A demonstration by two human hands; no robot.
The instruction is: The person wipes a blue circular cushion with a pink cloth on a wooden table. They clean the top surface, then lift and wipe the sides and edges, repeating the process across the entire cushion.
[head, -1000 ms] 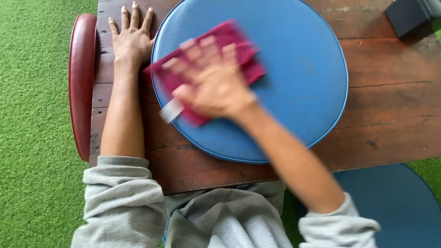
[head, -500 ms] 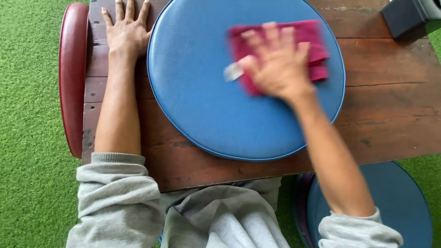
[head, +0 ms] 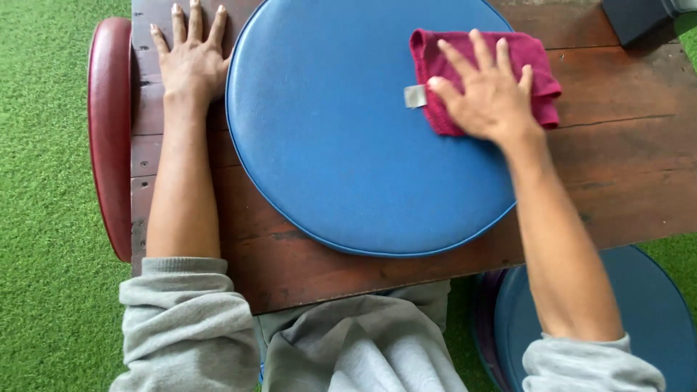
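A round blue cushion (head: 341, 145) lies flat on a dark wooden table (head: 624, 174). My right hand (head: 490, 94) presses flat, fingers spread, on a folded dark red cloth (head: 541, 62) at the cushion's right edge; a small grey tag sticks out of the cloth's left side. My left hand (head: 190, 62) rests palm down on the table, fingers apart, touching the cushion's left rim and holding nothing.
A red round cushion (head: 109, 131) stands on edge against the table's left side. Another blue cushion (head: 639, 312) sits low at the bottom right. A dark object (head: 635, 14) is at the table's top right corner. Green artificial grass (head: 43, 218) surrounds the table.
My right hand has swept the red cloth from the cushion's upper left across to its right edge. My left hand has stayed in place on the table.
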